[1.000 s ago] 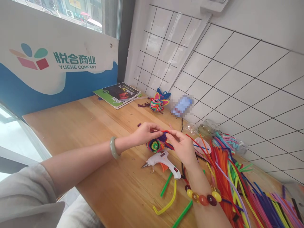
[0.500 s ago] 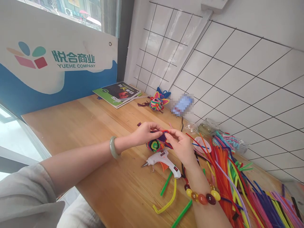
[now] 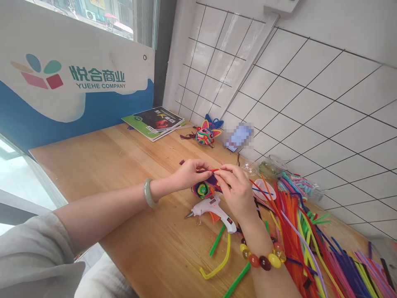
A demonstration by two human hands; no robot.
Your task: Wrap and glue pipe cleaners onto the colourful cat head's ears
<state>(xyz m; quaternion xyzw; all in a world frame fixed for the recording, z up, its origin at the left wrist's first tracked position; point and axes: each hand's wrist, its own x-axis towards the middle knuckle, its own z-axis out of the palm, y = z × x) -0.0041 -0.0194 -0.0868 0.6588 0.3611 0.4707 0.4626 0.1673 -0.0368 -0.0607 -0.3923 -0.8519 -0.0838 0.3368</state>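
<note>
My left hand and my right hand meet above the wooden table. Both pinch a thin red pipe cleaner that runs between their fingertips. Just under the hands hangs a multicoloured pipe-cleaner figure with a spiral of green, yellow and red and a purple part; which hand bears it I cannot tell. A white glue gun lies on the table right below it.
A big heap of coloured pipe cleaners covers the right side. Loose green and yellow pieces lie near the front. A finished colourful figure, magazines, a blurred phone and clear containers stand along the tiled wall.
My right hand has turned and closed its fingers tighter on the red pipe cleaner, shifting slightly toward the left hand. The left hand has barely moved.
</note>
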